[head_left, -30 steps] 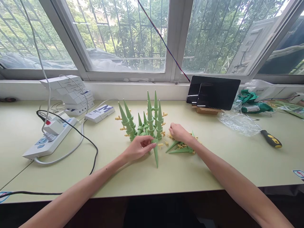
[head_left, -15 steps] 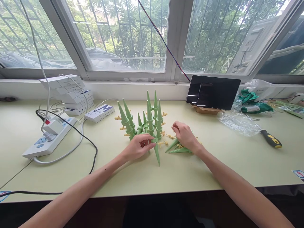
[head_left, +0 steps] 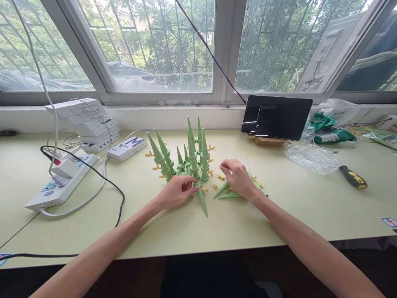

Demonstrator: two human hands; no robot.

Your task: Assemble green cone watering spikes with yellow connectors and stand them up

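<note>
My left hand [head_left: 178, 191] is closed on a green plant watering spike [head_left: 202, 202], its tapered tip slanting down toward the table's front. Behind that hand, several stacked green watering spikes [head_left: 192, 155] stand upright, with yellow valves [head_left: 156, 167] sticking out at their sides. My right hand [head_left: 237, 176] is pinched; a small yellow tip shows at its fingertips, apparently a valve, mostly hidden by the fingers. Under and beside this hand lie loose green spikes [head_left: 228, 196] and several small yellow valves [head_left: 220, 176].
On the left are a power strip [head_left: 66, 180], cables, and stacked white boxes [head_left: 89, 124]. A tablet [head_left: 279, 118] with a phone before it leans at the back. A screwdriver [head_left: 352, 177] and clear plastic wrap [head_left: 313, 158] lie right. The table's front edge is near.
The view has shifted slightly, moving the scene a little left. My left hand keeps its hold on the green watering spike, and my right hand stays pinched above the loose parts.
</note>
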